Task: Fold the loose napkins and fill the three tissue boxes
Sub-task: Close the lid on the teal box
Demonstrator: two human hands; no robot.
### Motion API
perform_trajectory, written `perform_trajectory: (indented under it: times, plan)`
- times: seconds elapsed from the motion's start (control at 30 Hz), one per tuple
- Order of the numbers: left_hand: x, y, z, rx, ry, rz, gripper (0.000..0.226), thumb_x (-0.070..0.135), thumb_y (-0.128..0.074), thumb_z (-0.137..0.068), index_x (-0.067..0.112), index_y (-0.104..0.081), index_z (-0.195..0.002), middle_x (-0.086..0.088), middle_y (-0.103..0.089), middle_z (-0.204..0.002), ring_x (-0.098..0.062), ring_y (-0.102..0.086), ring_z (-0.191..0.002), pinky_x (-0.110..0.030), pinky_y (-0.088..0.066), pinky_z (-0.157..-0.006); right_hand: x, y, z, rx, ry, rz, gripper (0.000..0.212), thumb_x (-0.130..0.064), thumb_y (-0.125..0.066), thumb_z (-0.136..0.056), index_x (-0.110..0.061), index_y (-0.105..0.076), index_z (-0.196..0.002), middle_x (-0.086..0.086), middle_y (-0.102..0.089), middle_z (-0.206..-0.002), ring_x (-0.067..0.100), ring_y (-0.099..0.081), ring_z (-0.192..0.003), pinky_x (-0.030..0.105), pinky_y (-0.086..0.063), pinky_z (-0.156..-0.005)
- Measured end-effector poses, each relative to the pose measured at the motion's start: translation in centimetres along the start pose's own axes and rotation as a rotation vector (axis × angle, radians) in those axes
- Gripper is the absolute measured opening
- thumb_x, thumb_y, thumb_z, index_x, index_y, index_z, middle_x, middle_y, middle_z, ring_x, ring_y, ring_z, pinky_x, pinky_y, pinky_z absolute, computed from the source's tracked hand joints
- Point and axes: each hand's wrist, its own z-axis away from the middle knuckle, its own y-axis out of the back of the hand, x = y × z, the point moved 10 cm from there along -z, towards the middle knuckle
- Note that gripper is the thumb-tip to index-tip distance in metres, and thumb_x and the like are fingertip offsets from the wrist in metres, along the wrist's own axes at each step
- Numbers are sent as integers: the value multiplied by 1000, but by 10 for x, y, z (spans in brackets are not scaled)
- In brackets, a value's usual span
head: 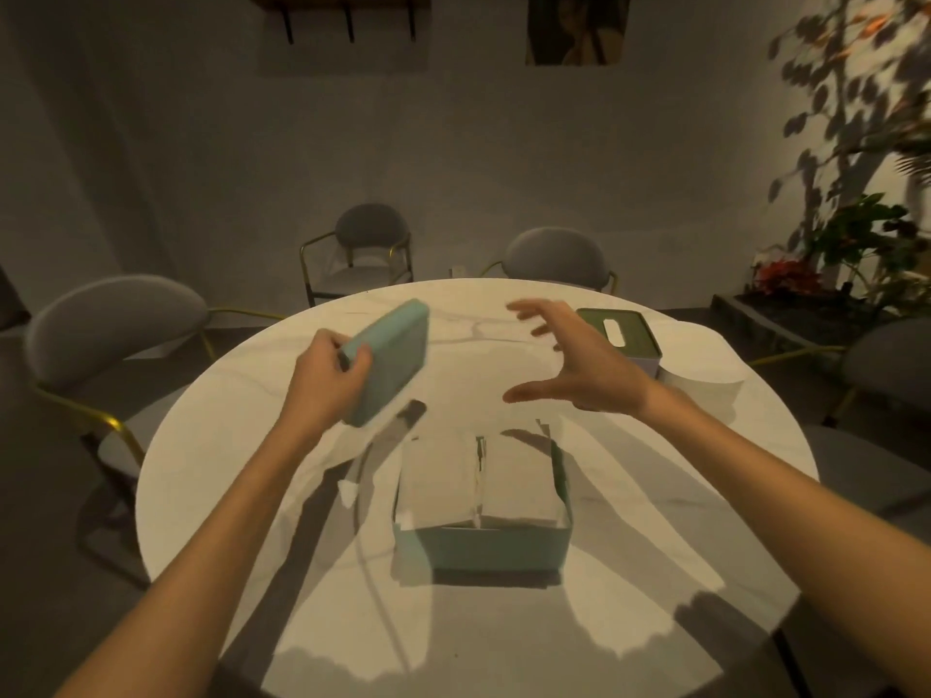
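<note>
An open teal tissue box (483,546) stands on the round white table (629,521), filled with folded white napkins (514,481). My left hand (327,375) grips the box's teal lid (390,362) by its near edge and holds it tilted in the air, left of and above the box. My right hand (574,360) hovers over the table behind the box, fingers spread, holding nothing. A closed green tissue box (622,332) with an oval slot stands at the far right. Beside it lies a stack of loose white napkins (705,390).
Grey chairs with gold frames ring the table: one at the left (116,324), two at the back (373,229) (554,256), one at the right (891,355). A planter with leafy plants (831,254) stands at the far right.
</note>
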Motion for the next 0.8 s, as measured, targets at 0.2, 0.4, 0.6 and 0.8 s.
perform_trajectory:
  times: [0.2,0.4,0.6,0.8]
  plan:
    - [47,-31,25,-363,195,561,36,33,-55,-106,4,-73,-95,-2,-79,-92,-15,-71,-92,-32,-58,-83,-34,-11,3,-222,178,79,122,-45,-93,-67,-29,-16,-160,-10,-22,-161,10,-27,-146,24,-34,-117]
    - [39,-45,32,-467,112,402,51,47,-66,-89,13,-66,-127,-3,-74,-110,-11,-72,-94,-24,-59,-72,-22,-18,22,-355,31,231,105,-59,-83,-70,-32,-28,-156,-6,-39,-139,15,-44,-123,28,-49,-102]
    - [19,-77,47,-834,-92,-14,88,82,-83,-48,68,-49,-128,20,-50,-136,-5,-51,-122,-22,-49,-94,15,-50,38,-521,-213,90,101,-72,-77,-63,-44,-35,-151,-8,-39,-152,19,-40,-137,37,-43,-111]
    - [6,-93,59,-1005,-199,-187,105,56,-93,-63,54,-33,-149,24,-45,-141,-9,-45,-132,-20,-44,-103,18,-60,50,-584,-295,24,96,-68,-74,-65,-44,-36,-150,-9,-41,-152,20,-42,-138,39,-44,-111]
